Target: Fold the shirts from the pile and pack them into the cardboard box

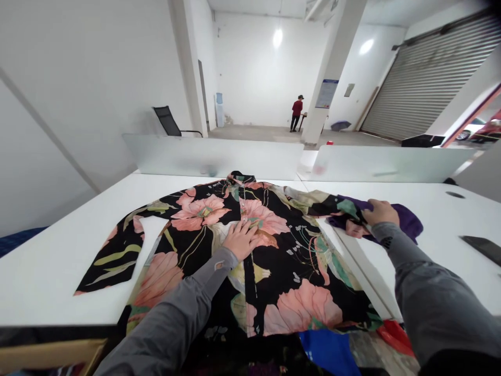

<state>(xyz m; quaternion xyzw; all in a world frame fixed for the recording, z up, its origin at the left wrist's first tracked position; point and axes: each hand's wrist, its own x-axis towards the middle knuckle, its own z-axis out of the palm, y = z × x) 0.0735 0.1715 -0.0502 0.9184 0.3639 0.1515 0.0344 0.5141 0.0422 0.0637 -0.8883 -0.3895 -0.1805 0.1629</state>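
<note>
A black shirt with large pink flowers (301,308) lies front up on the white table, collar at the far side. My left hand (240,239) rests flat on its chest near the button placket, fingers spread. At the end of the sleeve on the right, my right hand (381,213) has its fingers closed on the cuff. Under that cuff and hand lies a bunched purple cloth (409,222). The other sleeve (117,256) stretches out toward the near left, bent at the elbow.
Low frosted screens (219,154) line the far edge of the white table (43,282). A dark flat object (483,246) lies at the right. Below the near edge are a cardboard box (50,355), a blue item (331,350) and a red item (397,337). A person (297,112) stands far off.
</note>
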